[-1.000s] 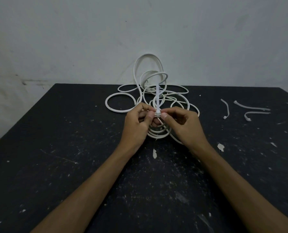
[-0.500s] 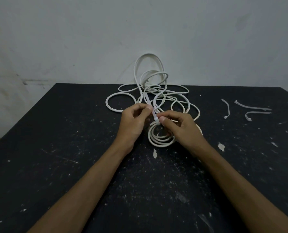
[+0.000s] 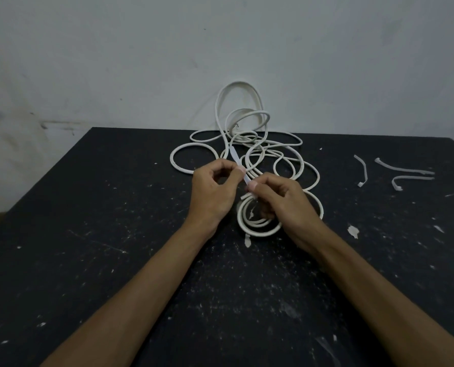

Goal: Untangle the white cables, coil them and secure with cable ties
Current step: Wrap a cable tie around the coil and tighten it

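Hands pinch one cable tie (image 3: 237,165) between them: left hand (image 3: 213,190) on its tail, right hand (image 3: 278,200) above the coil (image 3: 257,221).

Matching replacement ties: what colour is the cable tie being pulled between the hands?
White, slightly translucent; the cable tie shows best in the head view.

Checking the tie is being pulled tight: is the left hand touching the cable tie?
Touching. The head view shows the left hand pinching the cable tie strip at its fingertips.
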